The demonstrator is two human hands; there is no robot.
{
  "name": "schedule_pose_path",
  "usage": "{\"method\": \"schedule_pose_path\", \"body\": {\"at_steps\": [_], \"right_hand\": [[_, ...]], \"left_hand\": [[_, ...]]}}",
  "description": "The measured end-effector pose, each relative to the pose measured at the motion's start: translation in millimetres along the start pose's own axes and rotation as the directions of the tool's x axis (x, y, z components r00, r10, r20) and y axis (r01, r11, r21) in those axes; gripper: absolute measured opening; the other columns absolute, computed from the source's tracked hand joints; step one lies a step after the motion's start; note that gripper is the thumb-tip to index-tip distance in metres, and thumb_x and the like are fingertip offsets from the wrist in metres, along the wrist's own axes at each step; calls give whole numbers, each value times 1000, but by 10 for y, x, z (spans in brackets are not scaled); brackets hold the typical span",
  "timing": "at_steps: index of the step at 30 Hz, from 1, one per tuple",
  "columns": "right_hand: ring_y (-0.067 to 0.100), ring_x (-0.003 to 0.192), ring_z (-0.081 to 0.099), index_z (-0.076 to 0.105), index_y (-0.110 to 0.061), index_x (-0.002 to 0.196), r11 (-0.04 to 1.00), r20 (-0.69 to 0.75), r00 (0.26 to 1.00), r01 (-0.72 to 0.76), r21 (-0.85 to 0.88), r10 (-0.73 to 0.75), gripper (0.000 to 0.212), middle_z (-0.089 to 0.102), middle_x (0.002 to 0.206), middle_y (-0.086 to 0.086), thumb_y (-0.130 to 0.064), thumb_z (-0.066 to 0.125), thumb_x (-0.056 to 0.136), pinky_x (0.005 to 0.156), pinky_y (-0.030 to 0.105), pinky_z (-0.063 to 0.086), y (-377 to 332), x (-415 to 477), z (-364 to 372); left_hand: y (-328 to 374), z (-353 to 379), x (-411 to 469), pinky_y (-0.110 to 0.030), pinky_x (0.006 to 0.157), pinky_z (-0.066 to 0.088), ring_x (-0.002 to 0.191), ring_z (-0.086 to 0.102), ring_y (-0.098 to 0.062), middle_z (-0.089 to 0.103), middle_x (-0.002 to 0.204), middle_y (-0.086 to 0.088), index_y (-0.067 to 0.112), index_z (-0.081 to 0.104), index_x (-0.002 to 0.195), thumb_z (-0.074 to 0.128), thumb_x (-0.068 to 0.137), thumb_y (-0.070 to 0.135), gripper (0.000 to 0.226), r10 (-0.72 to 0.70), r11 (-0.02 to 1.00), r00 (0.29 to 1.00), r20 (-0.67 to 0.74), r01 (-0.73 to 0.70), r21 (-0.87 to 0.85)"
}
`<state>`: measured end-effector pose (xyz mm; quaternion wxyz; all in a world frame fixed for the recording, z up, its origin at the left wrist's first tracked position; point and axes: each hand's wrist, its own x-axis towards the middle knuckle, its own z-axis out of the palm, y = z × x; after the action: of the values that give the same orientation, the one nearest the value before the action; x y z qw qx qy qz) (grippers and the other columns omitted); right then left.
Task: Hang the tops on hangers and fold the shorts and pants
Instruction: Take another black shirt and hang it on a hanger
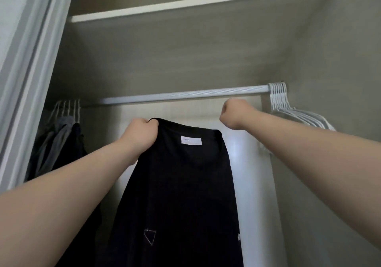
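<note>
Left hand grip clamps black top collar; right hand grip: empty fist under rod.

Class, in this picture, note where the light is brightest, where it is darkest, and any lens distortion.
Head view: brightest on the white panel beside the black top, whose folds vanish in darkness; deepest shadow around the hung clothes at left; the rail and shelf slant, and the door frame leans, a wide-angle effect.

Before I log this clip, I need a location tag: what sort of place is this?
Most likely a built-in closet: a hanging rail with empty white hangers, a shelf above, and hung clothes at the left.
</note>
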<state>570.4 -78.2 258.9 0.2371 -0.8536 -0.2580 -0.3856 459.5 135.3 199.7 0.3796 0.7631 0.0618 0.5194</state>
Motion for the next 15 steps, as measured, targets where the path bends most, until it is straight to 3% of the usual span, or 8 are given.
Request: {"method": "schedule_pose_path", "body": {"at_steps": [3, 6, 8, 10, 13, 15], "right_hand": [[31, 93, 58, 56, -16, 96, 955, -164, 986, -8, -297, -43, 13, 63, 108, 9, -11, 49, 86, 75, 33, 41, 248, 19, -284], [31, 119, 56, 57, -22, 112, 837, -191, 982, -107, -536, 3, 25, 62, 125, 8, -17, 50, 89, 94, 40, 39, 561, 17, -459], [31, 130, 48, 55, -21, 131, 769, -183, 976, -207, -605, 119, 39, 55, 138, 8, -24, 52, 92, 103, 41, 34, 765, 10, -526], [31, 134, 44, 53, -22, 136, 710, -193, 964, -264, -653, 181, 43, 51, 143, 8, -32, 56, 94, 104, 39, 32, 948, -14, -550], [28, 130, 50, 58, -22, 131, 648, -224, 968, -244, -721, 115, 36, 56, 139, 6, -30, 55, 96, 99, 36, 33, 1125, -35, -507], [27, 124, 56, 62, -23, 127, 667, -245, 967, -232, -708, 76, 32, 61, 133, 4, -23, 55, 96, 90, 33, 36, 1155, -18, -469]], "left_hand": [[205, 231, 100, -31, 55, 22, 66, 32, -21, 33, 73, -6, 17, 38, 76, 40, 95, 21, 20, 52, 995, 997, 50, -55, 77], [315, 482, 126, -30, 57, 24, 67, 32, -23, 33, 73, -7, 13, 39, 78, 41, 94, 17, 17, 71, 983, 989, 127, -91, 159], [347, 629, 138, -31, 60, 28, 67, 35, -25, 35, 73, -9, 11, 39, 78, 41, 94, 16, 17, 62, 978, 984, 167, -93, 185], [359, 733, 159, -32, 64, 32, 68, 38, -26, 37, 74, -10, 10, 39, 77, 41, 94, 15, 18, 59, 976, 983, 174, -94, 197], [365, 828, 199, -33, 63, 33, 67, 39, -26, 39, 74, -11, 9, 41, 78, 41, 94, 15, 17, 61, 971, 984, 168, -98, 218], [365, 863, 223, -33, 62, 37, 66, 41, -27, 42, 74, -12, 9, 44, 79, 41, 94, 16, 17, 62, 967, 984, 165, -100, 235]]}}
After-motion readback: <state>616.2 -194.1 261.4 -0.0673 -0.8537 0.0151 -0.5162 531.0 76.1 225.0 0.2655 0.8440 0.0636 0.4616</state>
